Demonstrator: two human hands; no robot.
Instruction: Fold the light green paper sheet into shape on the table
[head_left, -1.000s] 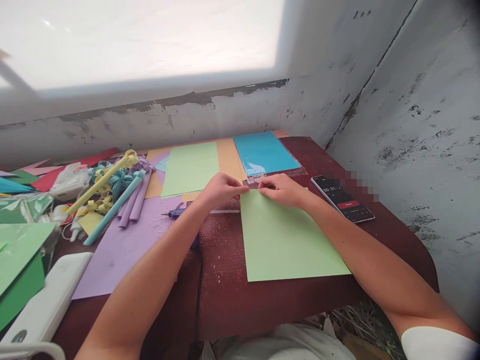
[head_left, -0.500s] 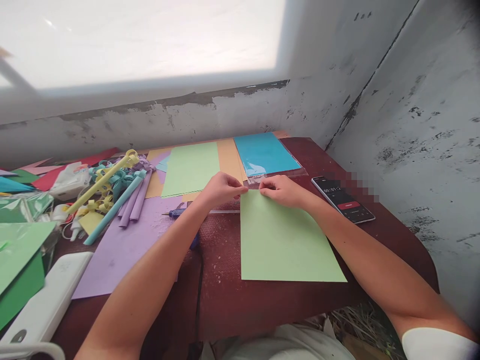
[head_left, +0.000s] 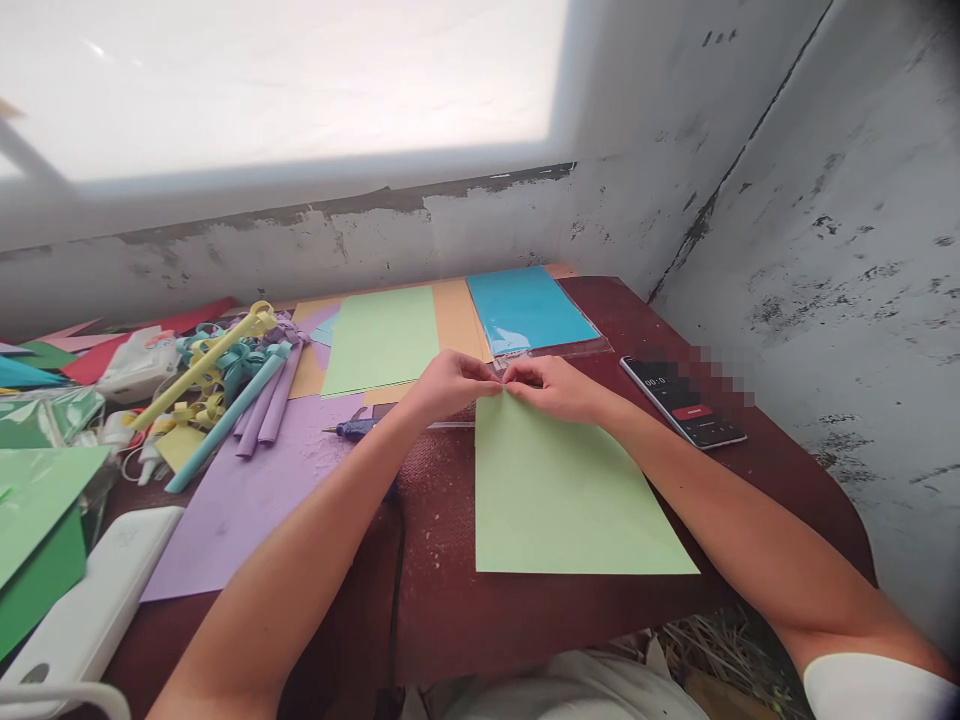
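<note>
A light green sheet of paper (head_left: 562,500) lies in front of me, its far edge between my fingers. My left hand (head_left: 456,385) pinches that edge near the far left corner. Right beside it, my right hand (head_left: 551,387) pinches the same edge, the fingertips of both hands almost touching. The far edge is partly hidden behind the fingers. Left of the sheet, a blue glue gun (head_left: 354,429) shows partly behind my left forearm, with a dark cord trailing towards me.
A phone with a timer (head_left: 682,402) lies at right. Behind are a blue paper pack (head_left: 529,310) and green sheets (head_left: 382,340). At left lie purple paper (head_left: 247,520), rolled paper tubes (head_left: 232,415), a white device (head_left: 94,590) and green paper (head_left: 45,510).
My right hand has moved left along the paper's far edge, closer to my left hand. The sheet's near edge sits slightly nearer to me.
</note>
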